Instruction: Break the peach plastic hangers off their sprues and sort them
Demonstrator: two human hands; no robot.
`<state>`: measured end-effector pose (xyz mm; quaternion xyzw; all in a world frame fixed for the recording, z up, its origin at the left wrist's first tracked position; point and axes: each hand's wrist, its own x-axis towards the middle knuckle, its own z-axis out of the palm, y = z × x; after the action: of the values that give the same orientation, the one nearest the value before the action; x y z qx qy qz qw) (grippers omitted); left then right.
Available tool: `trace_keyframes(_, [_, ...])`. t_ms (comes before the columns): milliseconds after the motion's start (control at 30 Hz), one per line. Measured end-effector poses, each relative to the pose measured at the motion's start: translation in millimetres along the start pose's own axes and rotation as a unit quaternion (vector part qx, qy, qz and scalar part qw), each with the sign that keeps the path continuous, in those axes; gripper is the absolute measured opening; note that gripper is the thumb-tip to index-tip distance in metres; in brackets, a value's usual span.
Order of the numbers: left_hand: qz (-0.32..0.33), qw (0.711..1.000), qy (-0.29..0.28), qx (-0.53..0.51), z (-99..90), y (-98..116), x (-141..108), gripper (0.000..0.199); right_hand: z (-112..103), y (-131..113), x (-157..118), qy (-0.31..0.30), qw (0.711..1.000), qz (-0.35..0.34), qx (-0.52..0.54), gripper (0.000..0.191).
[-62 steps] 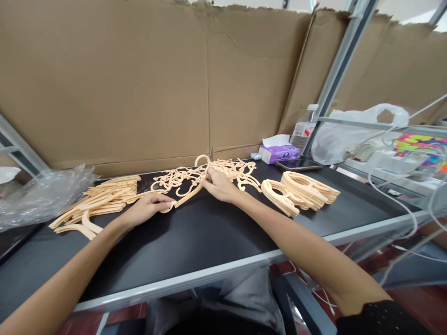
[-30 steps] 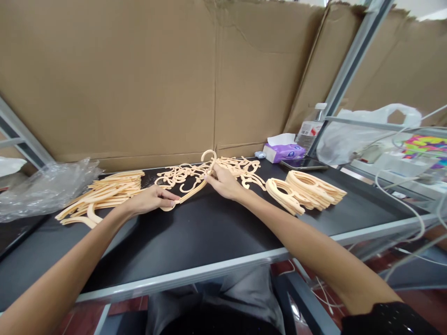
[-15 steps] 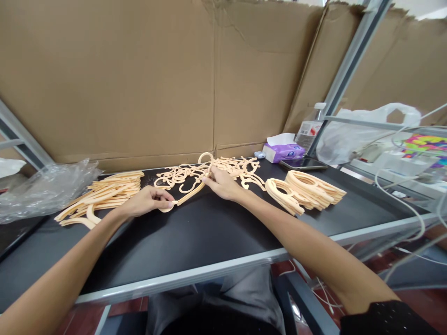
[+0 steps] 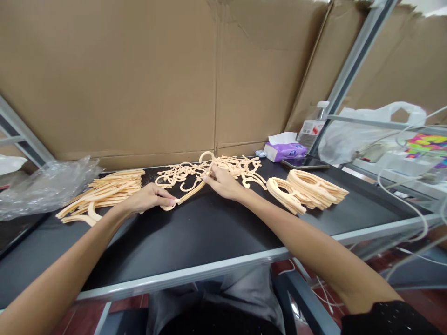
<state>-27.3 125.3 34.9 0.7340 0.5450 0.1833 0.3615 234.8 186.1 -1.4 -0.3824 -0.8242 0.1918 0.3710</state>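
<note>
Between my two hands is a cream plastic clothes hanger (image 4: 190, 193), its arm slanting down to the left and its hook upward. My left hand (image 4: 150, 197) pinches the arm's lower left end, where a rounded part shows below the fingertips. My right hand (image 4: 225, 183) is closed around the hanger just below the hook, hiding that joint. Behind the hands lies a loose heap of cream hooks (image 4: 178, 173). Left of my left hand is a pile of long cream hanger arms (image 4: 108, 190). Right of my right hand lie stacked cream hanger pieces with oval openings (image 4: 314, 188).
A clear plastic bag (image 4: 45, 186) lies at the table's left end. A purple tissue pack (image 4: 287, 151), a phone (image 4: 305, 163) and a bottle (image 4: 312, 128) stand or lie back right. Cardboard (image 4: 139, 83) walls the rear; white cables (image 4: 401, 209) hang at right.
The left fingers have closed further over the hanger's lower end. My right hand keeps its grip by the hook. The whole view has shifted slightly.
</note>
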Motion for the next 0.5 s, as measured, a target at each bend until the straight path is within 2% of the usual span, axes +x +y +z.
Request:
trace_keyframes(233, [0.001, 1.0, 0.018, -0.015, 2.9, -2.7, 2.2, 0.026, 1.0, 2.1, 0.9, 0.003, 1.0, -0.003, 0.008, 0.019])
trace_keyframes(500, [0.037, 0.995, 0.031, 0.092, 3.6, 5.4, -0.7, 0.029, -0.4, -1.7, 0.4, -0.005, 1.0, 0.016, -0.004, 0.019])
